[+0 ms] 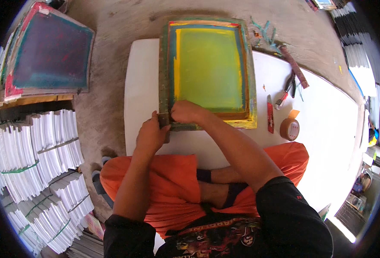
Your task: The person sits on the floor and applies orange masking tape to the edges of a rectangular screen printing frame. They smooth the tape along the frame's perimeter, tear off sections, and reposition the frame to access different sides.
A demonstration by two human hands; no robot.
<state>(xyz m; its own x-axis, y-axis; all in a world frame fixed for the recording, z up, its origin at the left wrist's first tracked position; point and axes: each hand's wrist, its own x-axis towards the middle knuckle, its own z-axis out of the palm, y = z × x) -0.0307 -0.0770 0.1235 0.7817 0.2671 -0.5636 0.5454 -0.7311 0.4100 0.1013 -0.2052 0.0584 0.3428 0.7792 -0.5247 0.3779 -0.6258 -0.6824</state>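
A screen printing frame [251, 86] lies flat before me, its mesh [209, 69] stained yellow-green with blue and yellow edges. At its lower left corner, my left hand [152, 134] is closed on a dark brown strip [163, 121] that runs along the frame's side and sticks out past the near edge. My right hand [186, 112] is curled into a closed grip just inside the same corner, knuckles up. Its fingertips are hidden, so what it pinches cannot be made out. Both hands are close together.
The frame rests on a white board [224, 146]. To its right lie a brown tape roll [289, 129], a red cutter knife [270, 114], pliers [286, 91] and a brown strip [294, 66]. Another screen frame [48, 49] stands at far left above stacked paper bundles [39, 146].
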